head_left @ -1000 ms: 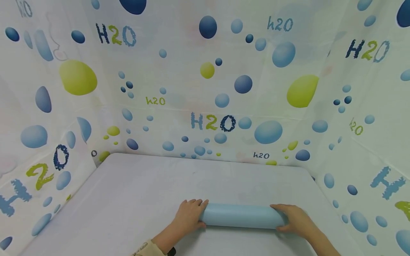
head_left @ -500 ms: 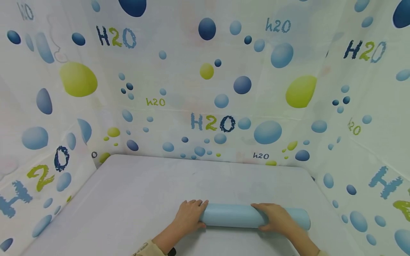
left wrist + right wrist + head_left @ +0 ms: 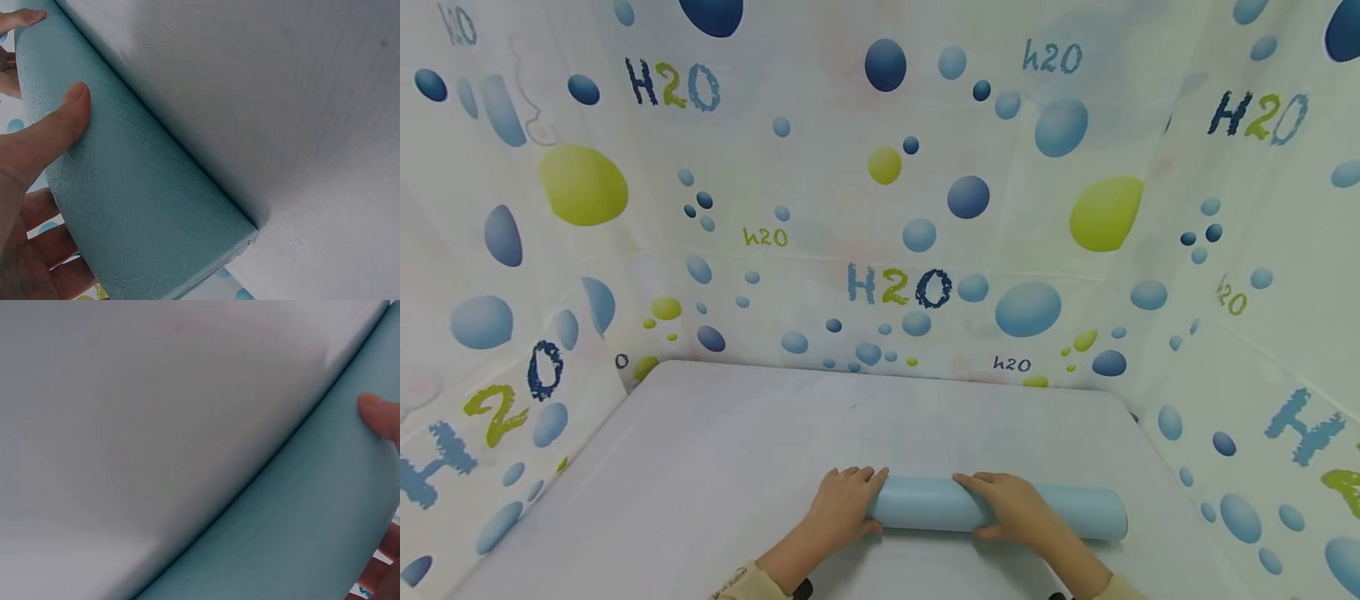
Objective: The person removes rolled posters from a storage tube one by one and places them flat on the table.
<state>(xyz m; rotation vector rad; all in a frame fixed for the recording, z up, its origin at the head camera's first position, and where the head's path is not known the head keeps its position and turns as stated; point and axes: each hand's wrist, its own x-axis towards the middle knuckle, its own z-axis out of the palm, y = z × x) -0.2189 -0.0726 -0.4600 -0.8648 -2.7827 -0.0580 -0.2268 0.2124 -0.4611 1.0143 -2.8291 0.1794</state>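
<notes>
Plainly, we are gripping a light-blue roll (image 3: 925, 504) that is lying on its side across the white desk (image 3: 760, 442).
Its long axis is running left to right, roughly parallel to the desk's far edge, with its right end pointing rightward well past the right hand (image 3: 1011, 508). Our left hand (image 3: 847, 504) is clasping the left end, fingers over the far side and thumb on the near side; our right hand is gripping likewise around mid-length.

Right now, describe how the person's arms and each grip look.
The left sleeve is beige with dark printed marks; the right sleeve is beige, partly shown. Left grip and right grip are ungloved. A black piece shows by each sleeve.
</notes>
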